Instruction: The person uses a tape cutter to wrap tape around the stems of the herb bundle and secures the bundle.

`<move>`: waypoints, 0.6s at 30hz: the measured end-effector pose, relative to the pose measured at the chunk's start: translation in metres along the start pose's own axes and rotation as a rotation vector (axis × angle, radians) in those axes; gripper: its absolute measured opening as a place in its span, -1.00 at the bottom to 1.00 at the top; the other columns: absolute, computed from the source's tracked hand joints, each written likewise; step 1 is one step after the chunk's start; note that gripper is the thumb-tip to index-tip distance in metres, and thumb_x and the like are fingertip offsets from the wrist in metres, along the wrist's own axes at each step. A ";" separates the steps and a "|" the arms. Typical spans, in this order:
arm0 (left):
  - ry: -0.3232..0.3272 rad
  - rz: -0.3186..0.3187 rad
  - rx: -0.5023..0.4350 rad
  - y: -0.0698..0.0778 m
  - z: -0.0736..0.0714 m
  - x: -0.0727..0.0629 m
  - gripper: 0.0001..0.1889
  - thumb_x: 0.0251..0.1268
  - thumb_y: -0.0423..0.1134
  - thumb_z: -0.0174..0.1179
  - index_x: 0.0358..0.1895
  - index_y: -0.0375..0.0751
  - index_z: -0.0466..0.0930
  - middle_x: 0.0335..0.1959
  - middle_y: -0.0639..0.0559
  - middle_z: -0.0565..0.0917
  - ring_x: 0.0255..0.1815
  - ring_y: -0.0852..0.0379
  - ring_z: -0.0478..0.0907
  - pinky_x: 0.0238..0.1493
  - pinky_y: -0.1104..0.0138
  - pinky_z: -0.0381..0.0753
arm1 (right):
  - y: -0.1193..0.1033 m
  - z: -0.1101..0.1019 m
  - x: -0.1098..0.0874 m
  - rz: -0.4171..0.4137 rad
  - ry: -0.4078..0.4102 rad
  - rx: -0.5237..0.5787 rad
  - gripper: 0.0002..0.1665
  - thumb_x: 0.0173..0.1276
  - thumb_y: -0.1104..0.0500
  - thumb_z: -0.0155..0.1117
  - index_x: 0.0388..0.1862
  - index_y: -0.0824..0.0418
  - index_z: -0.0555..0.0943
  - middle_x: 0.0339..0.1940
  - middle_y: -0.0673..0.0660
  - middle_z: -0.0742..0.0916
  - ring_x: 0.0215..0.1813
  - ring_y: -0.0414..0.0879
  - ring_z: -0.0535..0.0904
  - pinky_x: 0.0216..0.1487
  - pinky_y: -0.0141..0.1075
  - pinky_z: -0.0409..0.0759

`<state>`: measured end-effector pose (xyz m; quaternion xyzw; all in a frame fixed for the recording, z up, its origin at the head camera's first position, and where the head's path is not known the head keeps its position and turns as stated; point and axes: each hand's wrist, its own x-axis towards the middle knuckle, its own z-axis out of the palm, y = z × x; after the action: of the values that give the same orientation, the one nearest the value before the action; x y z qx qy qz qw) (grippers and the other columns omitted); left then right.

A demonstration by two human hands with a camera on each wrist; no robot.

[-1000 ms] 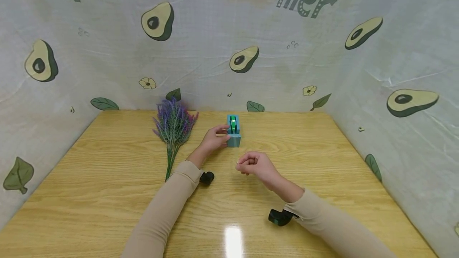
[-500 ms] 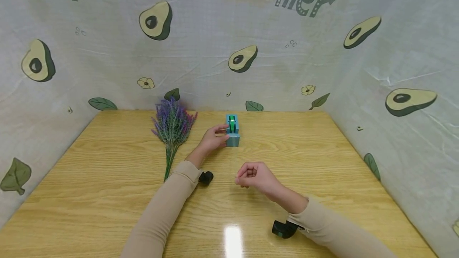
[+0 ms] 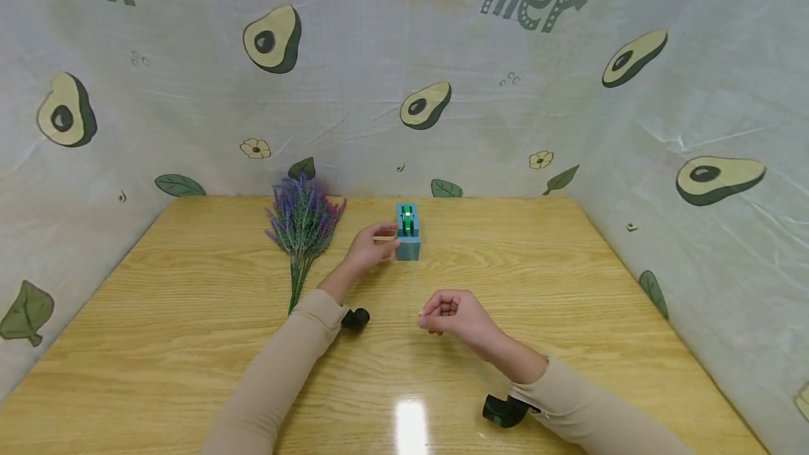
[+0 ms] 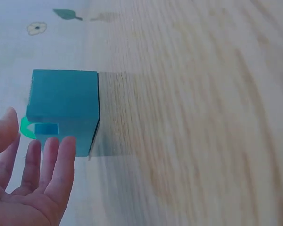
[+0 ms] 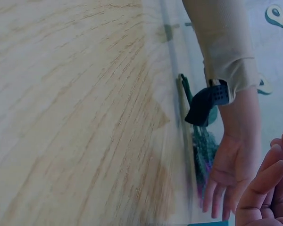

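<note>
A blue tape dispenser point(image 3: 409, 251) with a green roll point(image 3: 407, 218) stands toward the back middle of the table. Close by its left side is my left hand point(image 3: 366, 250), thumb and fingers spread; in the left wrist view its fingers point(image 4: 66, 157) reach up near the dispenser's point(image 4: 63, 94) side without wrapping it. Nearer to me, above the table, my right hand point(image 3: 464, 318) has thumb and forefinger pinched, other fingers curled. A tiny pale bit, like clear tape, shows at those fingertips. The right wrist view catches only part of this hand point(image 5: 269, 193).
On the left of the wooden table point(image 3: 537, 265) lies a bunch of artificial lavender point(image 3: 303, 220), stems toward me. An avocado-print cloth point(image 3: 354, 90) hangs behind and along both sides. A black wrist camera point(image 3: 504, 411) sticks out under the right sleeve.
My right hand has drawn back toward me from near the dispenser, still pinching. The left hand has loosened slightly and moved a little left off the dispenser, which has stayed in place.
</note>
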<state>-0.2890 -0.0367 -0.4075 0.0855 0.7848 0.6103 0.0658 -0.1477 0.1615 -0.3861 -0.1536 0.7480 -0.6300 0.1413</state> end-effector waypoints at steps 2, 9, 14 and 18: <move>0.011 0.014 0.017 0.001 -0.004 -0.005 -0.59 0.29 -0.30 0.19 0.21 -0.16 0.46 0.11 -0.14 0.48 0.04 -0.07 0.50 -0.08 0.20 0.59 | 0.000 0.000 -0.001 -0.001 0.004 0.006 -0.78 0.19 0.28 0.35 -0.35 0.46 0.58 -0.54 0.08 0.65 -0.47 -0.04 0.53 -0.44 -0.30 0.52; 0.037 0.053 0.077 0.006 -0.025 -0.022 -0.58 0.31 -0.34 0.15 0.24 -0.21 0.42 0.12 -0.16 0.46 0.06 -0.08 0.48 -0.02 0.17 0.55 | 0.000 0.001 -0.002 -0.004 0.017 0.018 -0.77 0.18 0.30 0.35 -0.34 0.50 0.57 -0.54 0.07 0.66 -0.48 -0.07 0.53 -0.45 -0.32 0.51; 0.064 0.081 0.100 0.011 -0.040 -0.033 -0.59 0.30 -0.35 0.15 0.22 -0.21 0.44 0.13 -0.21 0.45 0.06 -0.11 0.46 0.01 0.13 0.53 | 0.000 0.001 -0.002 -0.008 0.020 0.015 -0.76 0.17 0.32 0.35 -0.33 0.51 0.56 -0.54 0.08 0.65 -0.48 -0.06 0.52 -0.45 -0.33 0.51; 0.082 0.110 0.113 0.009 -0.053 -0.038 -0.61 0.29 -0.35 0.16 0.19 -0.20 0.45 0.14 -0.26 0.44 0.07 -0.13 0.45 -0.01 0.13 0.53 | 0.000 0.002 -0.003 -0.006 0.023 0.016 -0.76 0.16 0.32 0.35 -0.33 0.52 0.56 -0.54 0.08 0.65 -0.49 -0.06 0.52 -0.45 -0.33 0.51</move>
<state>-0.2623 -0.0927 -0.3855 0.1069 0.8142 0.5707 -0.0050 -0.1447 0.1612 -0.3862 -0.1474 0.7441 -0.6381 0.1319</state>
